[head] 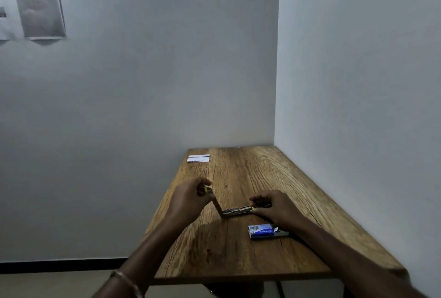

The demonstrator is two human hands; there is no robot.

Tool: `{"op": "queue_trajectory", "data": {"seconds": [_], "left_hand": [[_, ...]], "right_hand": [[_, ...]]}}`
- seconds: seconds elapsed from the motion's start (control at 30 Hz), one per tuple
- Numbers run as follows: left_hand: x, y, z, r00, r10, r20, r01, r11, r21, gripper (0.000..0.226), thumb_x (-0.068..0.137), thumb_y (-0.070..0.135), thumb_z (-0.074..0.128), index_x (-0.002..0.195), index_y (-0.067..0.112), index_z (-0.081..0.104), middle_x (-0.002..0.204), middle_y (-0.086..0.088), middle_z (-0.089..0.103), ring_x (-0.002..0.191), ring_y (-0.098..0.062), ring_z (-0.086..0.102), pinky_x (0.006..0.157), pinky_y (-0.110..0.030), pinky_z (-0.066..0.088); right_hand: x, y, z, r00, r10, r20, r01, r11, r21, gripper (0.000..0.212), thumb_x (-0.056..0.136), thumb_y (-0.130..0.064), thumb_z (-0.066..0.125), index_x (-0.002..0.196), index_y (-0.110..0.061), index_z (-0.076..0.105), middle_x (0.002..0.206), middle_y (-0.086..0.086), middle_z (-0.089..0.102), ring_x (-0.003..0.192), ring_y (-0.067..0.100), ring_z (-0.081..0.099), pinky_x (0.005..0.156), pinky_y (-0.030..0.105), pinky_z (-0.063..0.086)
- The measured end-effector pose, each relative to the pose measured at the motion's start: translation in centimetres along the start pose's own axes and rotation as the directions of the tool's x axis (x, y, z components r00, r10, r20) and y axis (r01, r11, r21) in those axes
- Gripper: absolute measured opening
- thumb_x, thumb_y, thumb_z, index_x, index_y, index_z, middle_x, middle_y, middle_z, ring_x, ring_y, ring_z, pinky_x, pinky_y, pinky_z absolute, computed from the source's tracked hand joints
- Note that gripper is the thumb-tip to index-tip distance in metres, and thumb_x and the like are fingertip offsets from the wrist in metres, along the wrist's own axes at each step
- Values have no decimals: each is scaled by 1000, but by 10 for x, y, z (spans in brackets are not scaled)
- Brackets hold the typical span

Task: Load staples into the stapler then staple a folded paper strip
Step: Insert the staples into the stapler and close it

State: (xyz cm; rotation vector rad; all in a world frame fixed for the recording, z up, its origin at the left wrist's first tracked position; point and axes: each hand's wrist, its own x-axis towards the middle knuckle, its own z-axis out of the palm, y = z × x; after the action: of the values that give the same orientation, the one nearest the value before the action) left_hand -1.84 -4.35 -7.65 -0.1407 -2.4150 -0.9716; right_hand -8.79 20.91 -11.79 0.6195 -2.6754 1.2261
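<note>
Two hands on the stapler (235, 211) mid-bench: my left hand (191, 198) pinches the raised lid, right hand (274, 206) grips the base beside the staple box (262, 231). Stiff, springy metal, so I'd hold the ends.

Wooden table (250, 257) set into corner of grey walls (155, 83). Blurred paper sheets (39, 6) pinned on wall, upper left. Black skirting strip (59, 265) along wall base. Metal bangle (126, 279) on wrist, bottom edge
</note>
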Motion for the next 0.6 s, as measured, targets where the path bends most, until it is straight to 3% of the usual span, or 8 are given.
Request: {"op": "queue_trajectory", "data": {"seconds": [0.23,0.43,0.6], "left_hand": [[11,29,42,994,103,18,-103,994,-27,41,82,18,78,122,16,65,104,0,73,90,-6,67,82,-26,59],[7,29,70,988,126,92,-126,992,1,25,85,19,74,110,21,72,103,6,74,82,7,62,70,-10,51],[5,21,73,988,85,128,-90,995,35,20,87,21,71,107,24,76,100,7,75,86,-1,65,83,-27,57]], "right_hand": [[0,0,0,1000,-13,5,13,1000,-11,34,83,-13,78,115,-20,71,102,-11,73,97,0,67,89,21,55],[0,0,0,999,-39,-22,39,999,-28,35,84,-12,76,117,-22,72,108,-7,74,102,3,67,92,26,56],[0,0,0,997,-66,-31,66,998,-18,34,82,-12,78,113,-23,74,101,-9,76,97,3,69,91,28,55]]}}
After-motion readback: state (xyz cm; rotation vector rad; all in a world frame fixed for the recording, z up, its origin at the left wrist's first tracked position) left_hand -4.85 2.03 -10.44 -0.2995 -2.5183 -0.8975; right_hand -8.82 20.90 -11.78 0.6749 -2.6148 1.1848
